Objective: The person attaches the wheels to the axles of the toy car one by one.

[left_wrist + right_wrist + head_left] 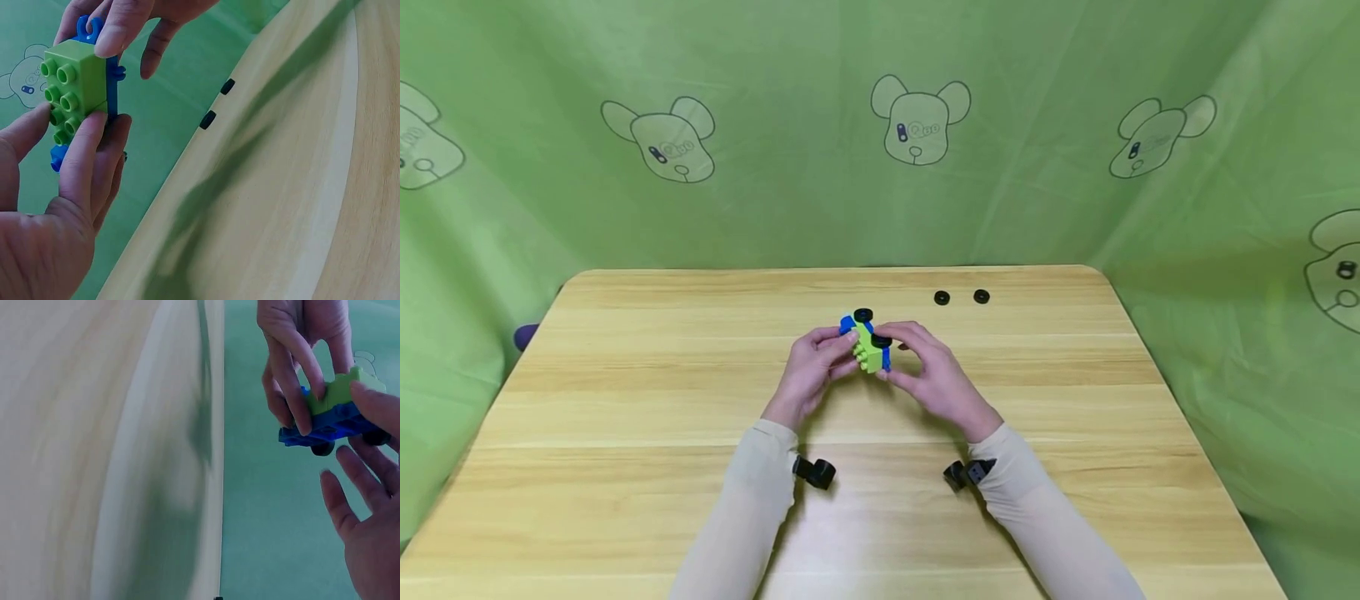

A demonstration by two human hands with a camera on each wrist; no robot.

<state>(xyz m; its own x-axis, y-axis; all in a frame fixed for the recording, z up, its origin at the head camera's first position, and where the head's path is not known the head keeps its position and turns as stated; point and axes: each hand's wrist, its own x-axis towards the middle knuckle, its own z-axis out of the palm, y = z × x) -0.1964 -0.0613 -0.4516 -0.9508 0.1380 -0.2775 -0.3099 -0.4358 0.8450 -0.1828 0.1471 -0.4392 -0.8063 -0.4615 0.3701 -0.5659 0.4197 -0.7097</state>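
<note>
Above the table, both hands hold a toy car (868,355) built of lime-green studded bricks on a blue base. My left hand (808,371) grips its left end, thumb and fingers on opposite sides of the green bricks (84,75). My right hand (934,377) has its thumb against the other end, near a blue hook (89,28), and its index finger at a black wheel (882,341). A second black wheel (863,315) sits on the same side of the base. In the right wrist view the blue base (331,424) faces down, with two wheels below it.
Two loose black wheels (942,297) (981,296) lie near the far edge of the wooden table (625,400). A green curtain (790,208) with printed bear heads hangs behind and around the table. Each sleeve carries a small black camera (820,473) at the wrist.
</note>
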